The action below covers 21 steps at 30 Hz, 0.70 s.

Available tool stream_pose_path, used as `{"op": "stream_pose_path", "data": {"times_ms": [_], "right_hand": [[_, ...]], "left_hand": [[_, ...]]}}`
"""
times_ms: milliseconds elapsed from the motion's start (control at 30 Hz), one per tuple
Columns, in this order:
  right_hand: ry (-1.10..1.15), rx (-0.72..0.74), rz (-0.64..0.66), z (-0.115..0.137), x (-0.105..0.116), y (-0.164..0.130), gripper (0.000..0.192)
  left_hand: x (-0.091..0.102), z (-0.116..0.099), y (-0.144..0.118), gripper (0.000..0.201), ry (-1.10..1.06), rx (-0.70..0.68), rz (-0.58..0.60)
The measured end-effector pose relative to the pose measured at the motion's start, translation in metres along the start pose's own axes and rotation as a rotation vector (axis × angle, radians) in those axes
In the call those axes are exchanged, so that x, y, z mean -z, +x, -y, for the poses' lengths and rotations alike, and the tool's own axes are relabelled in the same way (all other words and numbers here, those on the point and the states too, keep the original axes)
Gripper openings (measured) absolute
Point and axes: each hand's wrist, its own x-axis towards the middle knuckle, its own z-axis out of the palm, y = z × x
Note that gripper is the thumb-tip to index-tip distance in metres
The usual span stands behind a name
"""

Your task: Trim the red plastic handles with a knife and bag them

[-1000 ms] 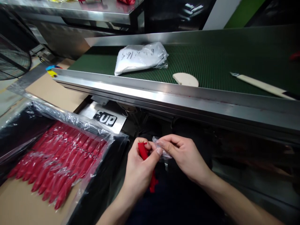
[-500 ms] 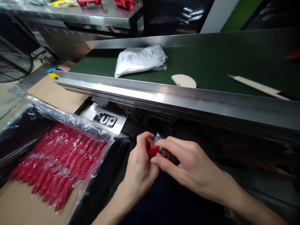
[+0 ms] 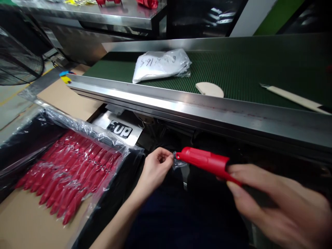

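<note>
My right hand point(image 3: 269, 204) grips one end of a long red plastic piece point(image 3: 204, 161) that lies nearly level, its far tip pointing left. A small clear plastic bag point(image 3: 178, 162) clings to that tip. My left hand point(image 3: 155, 168) pinches the bag's other edge just left of the red tip. Both hands are low in front of me, below the steel rail of the conveyor point(image 3: 197, 110). The right hand is blurred.
At left a cardboard box point(image 3: 18, 221) holds several red pieces in clear sleeves point(image 3: 70, 173) on black plastic. The green conveyor belt point(image 3: 233, 69) carries a white bag point(image 3: 160, 65), a beige half-disc point(image 3: 210, 89) and a knife point(image 3: 295, 98). A fan point(image 3: 18, 58) stands far left.
The hands have drawn apart: the right hand moved right and down, pulling the red piece out to its full length, while the left hand kept hold of the clear bag.
</note>
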Motion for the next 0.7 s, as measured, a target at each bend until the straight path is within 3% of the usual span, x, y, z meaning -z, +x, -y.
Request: {"op": "stream_pose_path", "data": {"times_ms": [100, 167, 400, 533, 700], "right_hand": [[-0.089, 0.268, 0.104, 0.001, -0.002, -0.011, 0.018], [-0.111, 0.348, 0.15, 0.001, -0.008, -0.016, 0.019], [-0.15, 0.359, 0.297, 0.002, -0.028, -0.013, 0.022], [-0.13, 0.485, 0.221, -0.002, -0.034, -0.003, 0.015], [-0.13, 0.578, 0.327, -0.014, -0.043, 0.002, 0.018]], "left_hand": [[0.002, -0.003, 0.002, 0.025, -0.122, 0.079, -0.009], [0.003, -0.007, 0.001, 0.029, -0.175, 0.098, -0.013], [0.01, -0.002, -0.004, 0.024, -0.169, 0.002, -0.072], [0.013, 0.003, -0.008, 0.023, -0.125, -0.065, -0.05], [0.012, 0.01, -0.011, 0.012, -0.041, -0.228, -0.105]]}}
